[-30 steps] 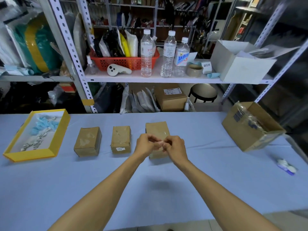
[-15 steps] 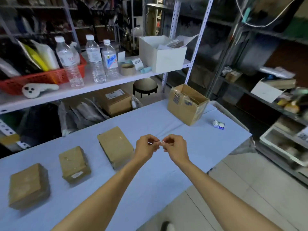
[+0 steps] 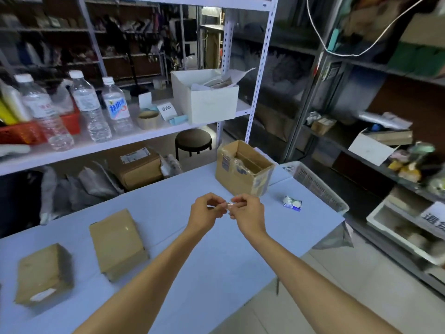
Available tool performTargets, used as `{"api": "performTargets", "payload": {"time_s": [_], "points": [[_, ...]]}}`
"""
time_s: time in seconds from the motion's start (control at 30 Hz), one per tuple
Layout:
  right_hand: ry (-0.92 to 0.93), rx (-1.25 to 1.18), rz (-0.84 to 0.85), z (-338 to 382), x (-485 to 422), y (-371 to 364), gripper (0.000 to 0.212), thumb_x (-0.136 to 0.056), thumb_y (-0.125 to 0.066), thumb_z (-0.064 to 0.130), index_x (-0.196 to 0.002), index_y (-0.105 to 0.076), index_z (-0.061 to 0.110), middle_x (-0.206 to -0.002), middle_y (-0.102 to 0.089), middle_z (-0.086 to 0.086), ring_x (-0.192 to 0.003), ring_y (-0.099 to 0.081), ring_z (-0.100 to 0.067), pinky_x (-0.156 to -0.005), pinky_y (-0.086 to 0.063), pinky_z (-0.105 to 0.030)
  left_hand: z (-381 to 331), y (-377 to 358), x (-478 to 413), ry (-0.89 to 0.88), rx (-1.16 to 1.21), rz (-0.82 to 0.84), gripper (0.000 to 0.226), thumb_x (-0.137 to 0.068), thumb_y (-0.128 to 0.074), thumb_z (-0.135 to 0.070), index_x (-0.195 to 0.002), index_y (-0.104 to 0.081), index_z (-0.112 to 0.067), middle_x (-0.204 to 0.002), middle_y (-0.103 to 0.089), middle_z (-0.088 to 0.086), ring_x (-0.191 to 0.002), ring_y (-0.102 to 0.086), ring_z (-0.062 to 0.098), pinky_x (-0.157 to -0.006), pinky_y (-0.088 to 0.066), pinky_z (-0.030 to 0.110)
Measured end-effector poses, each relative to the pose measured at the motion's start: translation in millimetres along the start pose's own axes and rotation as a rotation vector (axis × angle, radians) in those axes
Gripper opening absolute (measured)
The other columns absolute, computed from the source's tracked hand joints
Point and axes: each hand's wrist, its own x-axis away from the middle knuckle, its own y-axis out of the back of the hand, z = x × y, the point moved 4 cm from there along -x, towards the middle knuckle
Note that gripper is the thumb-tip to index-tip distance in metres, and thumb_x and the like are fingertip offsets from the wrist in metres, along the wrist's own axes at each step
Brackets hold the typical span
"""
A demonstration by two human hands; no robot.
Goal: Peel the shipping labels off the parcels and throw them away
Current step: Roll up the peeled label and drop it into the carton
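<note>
Both hands are up in the middle of the frame, over the counter [image 3: 216, 261]. The left hand [image 3: 206, 210] and right hand [image 3: 248, 213] have their fingers curled in, pinching the same little scrunched label [image 3: 228, 204] between the fingertips. It's tiny and pale, so I can't tell if it's rolled sticky side in or out.

My guess is this is the balling-it-up bit right before binning it. Stuff that could go sideways:

- Glue side out means it clings to a finger when either hand lets go, so the toss just flicks it somewhere random.
- The hands sit near the counter's right end, so a bad drop could put it on the floor at lower right.
- Not obvious where the bin is. The open cardboard box [image 3: 243, 167] just above the hands and the white basket [image 3: 315, 186] at the counter's right edge both look possible, and picking wrong means fishing it out again.
- The parcel at lower left [image 3: 42, 273] has a white sticker [image 3: 42, 296] on its front face, which is easy to forget. The parcel left of centre [image 3: 118, 243] looks bare on top, but its other sides are hidden.

There's also a small blue and white packet [image 3: 292, 203] right of the hands that could get swept off.
</note>
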Motion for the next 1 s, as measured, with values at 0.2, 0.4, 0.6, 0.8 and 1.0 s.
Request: {"api": "performTargets", "payload": {"time_s": [0.2, 0.4, 0.6, 0.8, 1.0], "points": [[0.010, 0.089, 0.084, 1, -57, 41, 0.005, -0.083, -0.072, 0.010, -0.084, -0.067, 0.007, -0.077, -0.071, -0.009, -0.064, -0.065, -0.014, -0.068, -0.059, -0.030, -19, -47, -36, 0.029, 0.050, -0.057, 0.014, -0.085, -0.070, -0.011, -0.091, -0.068, 0.002, -0.082, -0.070, 0.012, -0.072, -0.068, 0.022, -0.070, -0.060, 0.029], [0.096, 0.168, 0.156, 9, -97, 39, 0.008, -0.077, -0.078, 0.013, -0.077, -0.071, 0.009, -0.072, -0.071, -0.003, -0.064, -0.064, -0.010, -0.057, -0.050, -0.019, -19, -51, -68, 0.048, 0.051, -0.084, 0.015, -0.091, -0.061, -0.008, -0.092, -0.065, 0.006, -0.087, -0.070, 0.018, -0.078, -0.071, 0.024, -0.070, -0.060, 0.025], [0.101, 0.192, 0.174, 11, -123, 24, 0.007, -0.077, -0.077, 0.010, -0.080, -0.071, 0.008, -0.072, -0.071, -0.003, -0.064, -0.064, -0.007, -0.060, -0.051, -0.020, -8, -48, -92, 0.087, 0.096, -0.092, 0.015, -0.090, -0.063, -0.008, -0.093, -0.064, 0.006, -0.088, -0.069, 0.015, -0.073, -0.071, 0.017, -0.069, -0.059, 0.022], [0.081, 0.220, 0.219, 11, -163, 14, 0.014, -0.077, -0.077, 0.011, -0.084, -0.066, 0.012, -0.079, -0.070, -0.003, -0.075, -0.067, -0.016, -0.068, -0.056, -0.028, -10, -57, -118, 0.106, 0.098, -0.193, 0.016, -0.090, -0.063, -0.009, -0.096, -0.062, 0.005, -0.088, -0.068, 0.013, -0.077, -0.071, 0.021, -0.068, -0.059, 0.020], [0.122, 0.227, 0.303, 11, -212, 34, 0.011, -0.077, -0.077, 0.009, -0.080, -0.068, 0.015, -0.074, -0.068, 0.003, -0.070, -0.064, -0.009, -0.057, -0.047, -0.014, -23, -86, -150, 0.111, 0.096, -0.273, 0.010, -0.087, -0.066, -0.007, -0.089, -0.062, 0.002, -0.088, -0.069, 0.015, -0.081, -0.072, 0.027, -0.079, -0.061, 0.036]]}}
